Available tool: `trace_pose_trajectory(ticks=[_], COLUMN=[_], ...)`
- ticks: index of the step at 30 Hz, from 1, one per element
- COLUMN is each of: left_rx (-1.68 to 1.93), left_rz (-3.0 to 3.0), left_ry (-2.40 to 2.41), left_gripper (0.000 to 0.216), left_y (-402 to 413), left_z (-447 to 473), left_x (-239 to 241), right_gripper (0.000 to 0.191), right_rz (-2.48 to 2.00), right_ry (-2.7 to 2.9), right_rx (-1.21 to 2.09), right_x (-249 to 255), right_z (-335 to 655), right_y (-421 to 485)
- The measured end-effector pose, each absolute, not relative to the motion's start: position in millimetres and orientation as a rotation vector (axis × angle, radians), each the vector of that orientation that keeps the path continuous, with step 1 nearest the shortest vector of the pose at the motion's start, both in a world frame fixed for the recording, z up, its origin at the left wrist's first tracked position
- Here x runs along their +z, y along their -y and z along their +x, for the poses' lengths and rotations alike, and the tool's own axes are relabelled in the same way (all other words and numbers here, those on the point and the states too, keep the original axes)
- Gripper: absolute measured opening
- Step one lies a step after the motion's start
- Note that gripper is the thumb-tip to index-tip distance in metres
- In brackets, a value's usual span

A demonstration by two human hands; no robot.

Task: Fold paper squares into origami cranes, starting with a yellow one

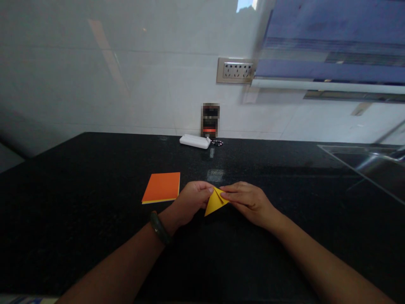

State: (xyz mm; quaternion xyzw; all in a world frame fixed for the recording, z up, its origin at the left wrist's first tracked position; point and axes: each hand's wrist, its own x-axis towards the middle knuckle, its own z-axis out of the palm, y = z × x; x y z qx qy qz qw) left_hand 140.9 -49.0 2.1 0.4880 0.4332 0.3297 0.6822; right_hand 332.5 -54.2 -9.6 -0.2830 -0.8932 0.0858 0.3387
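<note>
A yellow sheet of origami paper (215,204), folded into a small pointed shape, is between my two hands over the dark countertop. My left hand (193,198) pinches its upper left edge between thumb and fingers. On the right side, my right hand (248,198) presses its fingers together on the paper, over a folded flap. Parts of the paper are hidden under the fingers. Just left of my left hand lies a stack of square paper (162,187), orange on top with yellow showing at its edge.
Against the wall, on the black countertop (95,177), lies a white power bank-like device (195,141) with a beaded strap. Behind it stands a small pixelated item (210,119). A socket panel (236,70) is on the wall, and a sink (373,162) is at the right.
</note>
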Motion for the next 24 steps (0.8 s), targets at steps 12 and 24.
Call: trace_pose_trajectory(ticks=[12, 24], left_rx=[0.78, 0.817], left_rz=[0.977, 0.969], left_ry=[-0.854, -0.888], left_gripper=[0.01, 0.017], left_y=[48.1, 49.4], left_z=[138.4, 140.9], left_x=[-1.7, -0.6], right_gripper=[0.035, 0.035], right_rz=[-0.799, -0.795], right_ry=[2.453, 2.499], right_rx=[0.083, 0.089], right_x=[-8.8, -6.0], right_z=[330.8, 329.2], right_y=[57.1, 59.0])
